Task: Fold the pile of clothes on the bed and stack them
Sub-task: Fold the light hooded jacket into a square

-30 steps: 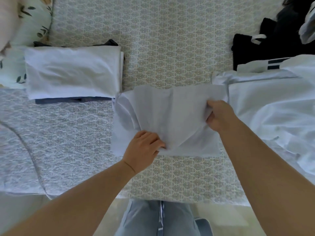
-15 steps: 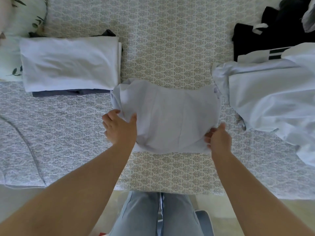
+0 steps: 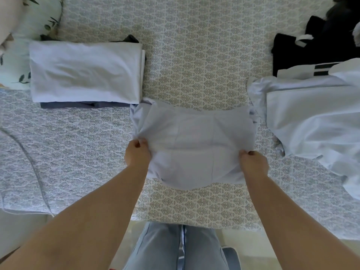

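Pale-blue folded shirt [image 3: 194, 145] lies mid-bed, its side edges pinched in the curled fingers of the left hand [image 3: 137, 152] and right hand [image 3: 253, 162]. Beyond: folded stack [image 3: 85, 71] left, unfolded white clothes [image 3: 311, 114] right.

Garment [image 3: 194, 145]: thin matt cloth; bedcover [image 3: 194, 55]: textured patterned fabric.
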